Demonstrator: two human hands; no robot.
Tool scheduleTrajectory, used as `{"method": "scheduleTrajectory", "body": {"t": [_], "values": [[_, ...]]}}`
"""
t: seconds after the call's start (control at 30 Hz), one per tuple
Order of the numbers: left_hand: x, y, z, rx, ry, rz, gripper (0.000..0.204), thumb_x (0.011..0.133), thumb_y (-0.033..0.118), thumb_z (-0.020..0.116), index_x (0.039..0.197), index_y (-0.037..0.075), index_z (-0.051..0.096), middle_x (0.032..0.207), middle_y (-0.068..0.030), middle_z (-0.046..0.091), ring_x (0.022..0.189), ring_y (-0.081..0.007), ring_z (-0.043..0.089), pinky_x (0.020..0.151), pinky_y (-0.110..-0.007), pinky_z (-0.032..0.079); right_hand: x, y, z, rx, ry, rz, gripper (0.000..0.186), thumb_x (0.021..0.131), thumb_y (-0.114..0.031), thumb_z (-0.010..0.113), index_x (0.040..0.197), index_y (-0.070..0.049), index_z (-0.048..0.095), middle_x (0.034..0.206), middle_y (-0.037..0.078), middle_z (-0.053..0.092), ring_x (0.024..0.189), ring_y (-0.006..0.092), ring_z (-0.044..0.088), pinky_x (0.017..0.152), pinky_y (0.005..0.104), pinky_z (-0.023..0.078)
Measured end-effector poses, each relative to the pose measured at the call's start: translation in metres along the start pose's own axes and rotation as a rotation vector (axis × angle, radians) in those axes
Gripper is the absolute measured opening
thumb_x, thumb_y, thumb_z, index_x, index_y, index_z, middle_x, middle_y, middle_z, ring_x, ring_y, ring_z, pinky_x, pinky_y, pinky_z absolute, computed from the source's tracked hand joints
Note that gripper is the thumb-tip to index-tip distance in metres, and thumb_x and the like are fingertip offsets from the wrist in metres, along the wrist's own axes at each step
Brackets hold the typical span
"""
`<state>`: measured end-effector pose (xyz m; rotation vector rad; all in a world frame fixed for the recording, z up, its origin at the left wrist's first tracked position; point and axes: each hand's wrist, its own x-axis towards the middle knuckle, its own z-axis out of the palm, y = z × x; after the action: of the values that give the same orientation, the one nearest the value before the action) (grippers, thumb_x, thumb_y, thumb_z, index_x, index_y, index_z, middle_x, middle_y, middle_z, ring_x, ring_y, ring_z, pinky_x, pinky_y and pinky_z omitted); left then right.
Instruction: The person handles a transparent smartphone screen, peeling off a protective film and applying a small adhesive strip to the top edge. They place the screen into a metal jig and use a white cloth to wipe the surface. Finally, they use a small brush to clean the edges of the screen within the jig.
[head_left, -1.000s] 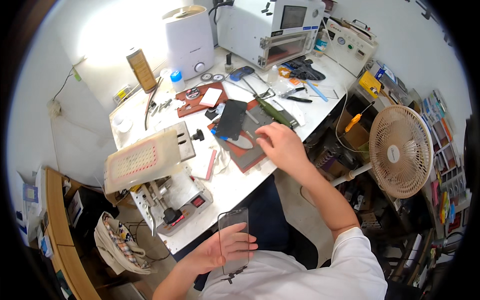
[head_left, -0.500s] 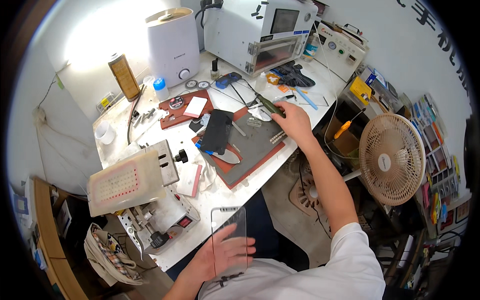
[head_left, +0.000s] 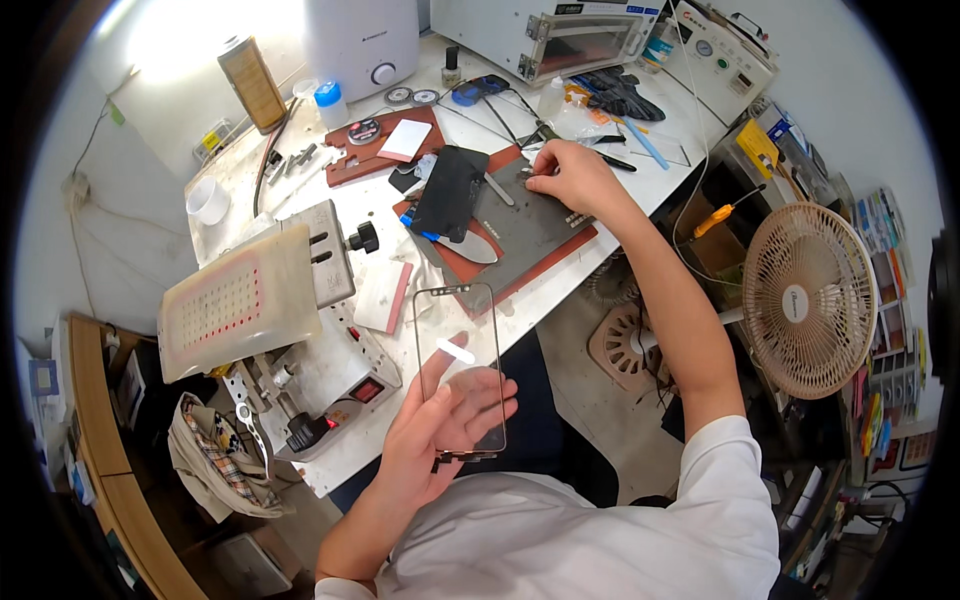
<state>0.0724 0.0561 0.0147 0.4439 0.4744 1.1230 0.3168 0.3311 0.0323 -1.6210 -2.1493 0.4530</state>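
My left hand (head_left: 440, 420) holds a clear phone-sized glass panel with a thin dark frame (head_left: 457, 310) upright at the table's front edge. My right hand (head_left: 570, 175) is over the grey mat (head_left: 540, 240), thumb and forefinger closed around something small that I cannot make out, just beside a dark green tool (head_left: 545, 130), partly hidden. Left of it a black phone-like slab (head_left: 450, 190) lies over blue and silver items, near a thin metal strip (head_left: 500, 190). A white pad with a pink edge (head_left: 382, 295) lies at the mat's near left.
A metal machine with a translucent plate (head_left: 235, 300) takes the left side of the table (head_left: 215, 240). A white humidifier (head_left: 355, 35), a boxy chamber machine (head_left: 485, 30) and a bottle (head_left: 248, 80) stand at the back. A fan (head_left: 810, 300) stands right, near an orange screwdriver (head_left: 712, 220).
My left hand has raised the glass panel toward the table. My right hand reached to the green tool and has since drawn slightly left and down, its fingers now closed near the mat.
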Motion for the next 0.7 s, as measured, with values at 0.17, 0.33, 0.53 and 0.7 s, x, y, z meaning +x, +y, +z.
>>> {"method": "scheduleTrajectory", "body": {"t": [0.17,0.33,0.53,0.7], "values": [[0.004,-0.003,0.001,-0.029,0.113,0.024,0.053,0.11,0.018,0.047,0.16,0.008,0.032,0.14,-0.0175,0.058,0.118,-0.0275,0.065,0.092,-0.038,0.058,-0.078,-0.041,0.0,0.414,0.366,-0.157,0.019,0.087,-0.011,0.077,0.105,-0.006,0.074,0.097,0.01,0.073,0.079,0.0222,0.067,0.072,0.0339,0.054],[0.012,-0.001,0.006,-0.081,0.125,0.075,0.053,0.11,0.015,0.05,0.16,0.009,0.033,0.136,-0.0154,0.061,0.115,-0.0253,0.069,0.086,-0.034,0.062,-0.2,-0.067,0.002,0.128,0.542,-0.733,0.036,0.074,-0.001,0.083,0.108,-0.01,0.075,0.1,0.006,0.067,0.08,0.0239,0.067,0.063,0.0319,0.054],[0.012,-0.007,0.01,-0.041,0.089,0.087,0.049,0.111,0.014,0.047,0.157,0.006,0.035,0.134,-0.016,0.06,0.114,-0.0241,0.067,0.087,-0.036,0.062,-0.227,-0.067,0.016,0.204,0.496,-0.929,0.032,0.075,-0.004,0.079,0.107,-0.002,0.076,0.102,0.007,0.065,0.077,0.0197,0.066,0.059,0.0288,0.055],[0.005,-0.006,0.014,0.024,0.055,0.099,0.049,0.11,0.016,0.05,0.156,0.005,0.035,0.133,-0.0166,0.059,0.115,-0.0253,0.065,0.091,-0.039,0.06,-0.222,-0.071,0.018,0.184,0.524,-0.972,0.034,0.074,-0.004,0.08,0.107,-0.001,0.075,0.1,0.007,0.064,0.076,0.0193,0.065,0.059,0.0279,0.055]]}}
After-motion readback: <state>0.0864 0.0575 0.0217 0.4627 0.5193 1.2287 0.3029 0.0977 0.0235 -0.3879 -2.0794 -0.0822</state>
